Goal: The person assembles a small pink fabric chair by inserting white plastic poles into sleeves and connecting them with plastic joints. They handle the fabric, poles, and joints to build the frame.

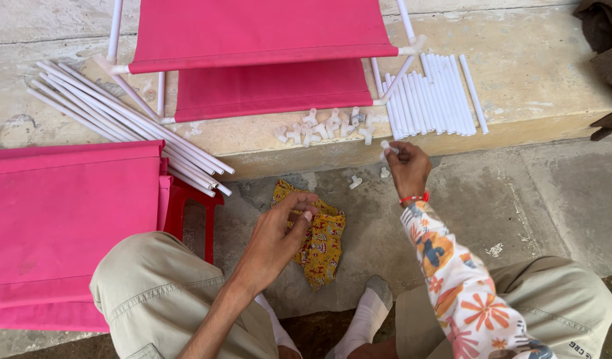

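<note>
Head view: right hand pinches a white connector at frame centre; left hand loosely curled, empty. Grip it squarely, near the pile.

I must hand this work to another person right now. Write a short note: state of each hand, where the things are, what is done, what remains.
Right hand: extended to the step edge, fingertips pinching a small white connector.
Left hand: fingers curled over the yellow patterned cloth on the floor; whether it holds anything is unclear.
Things: connector pile and short white tubes on the step; long white tubes to the left; two loose connectors on the floor.
Done: a frame with pink fabric shelves stands partly assembled.
Left: many tubes and connectors unused; more pink fabric lies on the red stool.
</note>
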